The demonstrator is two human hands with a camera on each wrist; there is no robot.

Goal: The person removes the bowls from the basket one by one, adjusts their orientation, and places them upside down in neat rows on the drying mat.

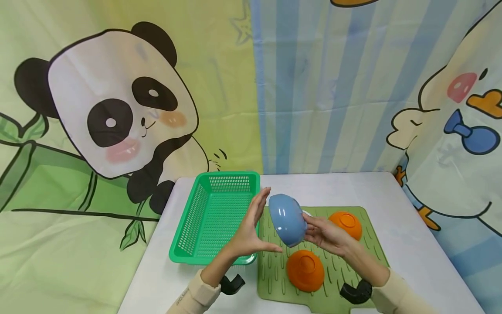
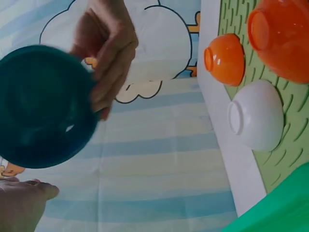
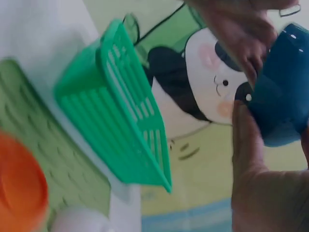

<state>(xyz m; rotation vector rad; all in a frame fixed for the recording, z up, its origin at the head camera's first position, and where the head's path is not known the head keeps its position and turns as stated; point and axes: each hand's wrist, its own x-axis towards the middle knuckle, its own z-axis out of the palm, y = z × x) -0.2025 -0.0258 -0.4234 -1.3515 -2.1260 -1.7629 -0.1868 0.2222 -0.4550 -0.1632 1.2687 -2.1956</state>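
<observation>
A blue bowl (image 1: 287, 219), tilted on its side, is held in the air over the green mat (image 1: 274, 279). My right hand (image 1: 328, 235) grips it by its right edge, fingers and thumb on either side of the wall. Just left of the bowl, my left hand (image 1: 251, 229) is spread wide, thumb apart from the fingers. The left wrist view looks into the bowl's round hollow (image 2: 46, 106). On the mat, two orange bowls (image 1: 305, 270) lie upside down. A white bowl (image 2: 258, 116), also upside down, shows in the left wrist view and is mostly hidden behind the blue bowl in the head view.
A green plastic basket (image 1: 178, 244) with slotted walls stands left of the mat, its rim close to my left hand. Both sit on a white table (image 1: 149, 283). A curtain printed with a panda (image 1: 121, 104) hangs right behind the table's far edge.
</observation>
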